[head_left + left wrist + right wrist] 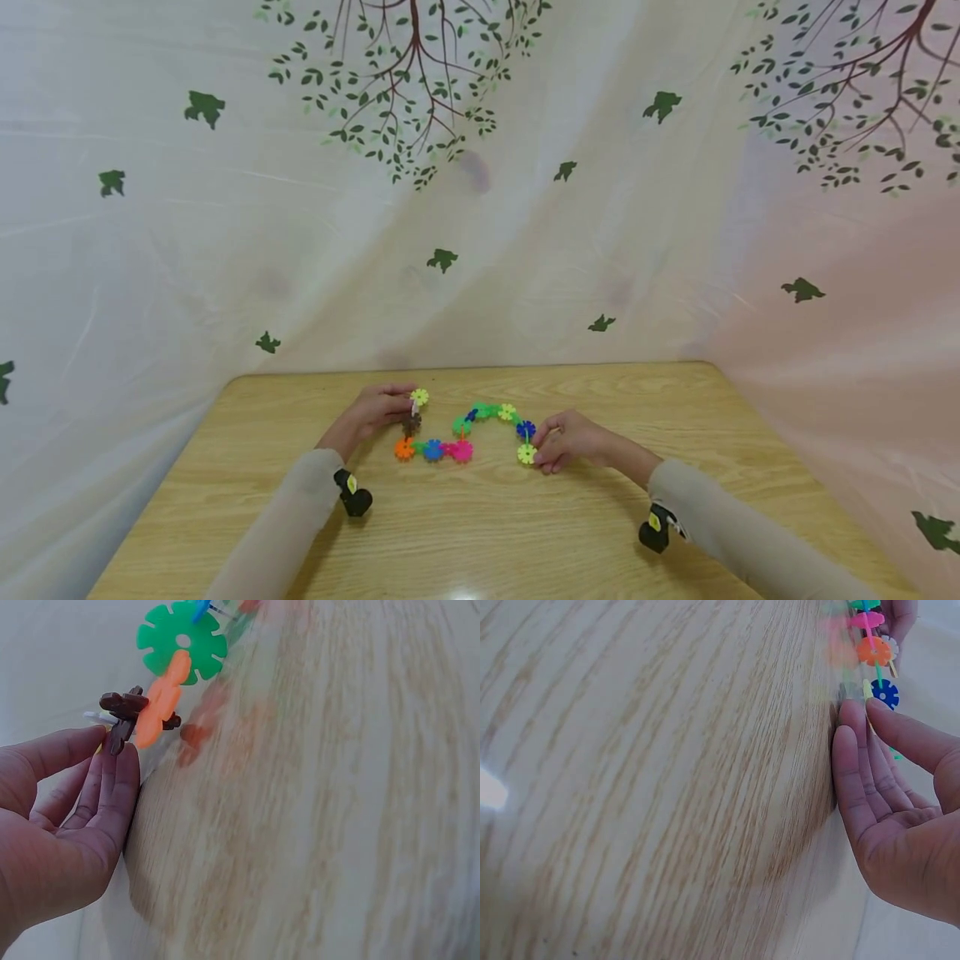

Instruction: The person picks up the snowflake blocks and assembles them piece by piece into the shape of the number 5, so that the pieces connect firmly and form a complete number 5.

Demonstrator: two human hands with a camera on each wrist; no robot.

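A chain of colourful notched plastic discs, slotted together like snowflake building pieces, winds over the table between both hands. My left hand [377,407] pinches its left end, where a yellow disc [419,397], a white disc and a brown disc [124,706] join; the fingers partly hide the white one. From there run an orange disc [404,449], a blue disc [433,450] and a pink disc [462,451], then a green stretch [482,411] that arches away. At the right end, my right hand [573,441] pinches a yellow-green disc [527,454] below a dark blue disc [885,694].
The wood-grain table [465,533] has a rounded far edge. Behind it hangs a pale curtain [525,283] printed with branches and green leaves. Each sleeve cuff carries a small black wrist camera [356,500].
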